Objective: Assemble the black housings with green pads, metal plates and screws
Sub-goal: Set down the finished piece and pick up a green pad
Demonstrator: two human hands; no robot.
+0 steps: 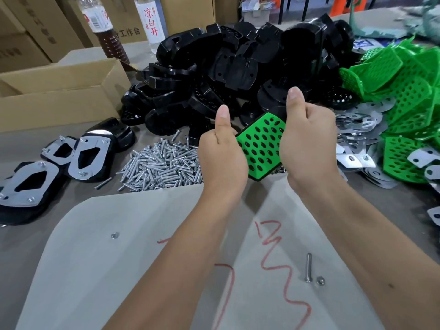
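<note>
Hands, centre scene: left hand [222, 154] and right hand [307, 139] clasp one green pad [260, 145] seated on a black housing [256, 178], fingers curled behind, thumbs raised, probably pressing the two together; screws [159, 163] lie near left.

A grey worktable [404, 210] fills the view, with a pale sheet [107, 270] marked in red scrawl lying across its near part. On the table's far left stands an open cardboard box [59, 91], and behind it rise stacked brown cartons [35, 27] printed with dark characters. Two plastic bottles [152, 22] stand near the cartons, one with red characters on its label. At the far right, dark and orange legs [342, 5] of furniture show beyond the table edge. The light is even and soft.
</note>
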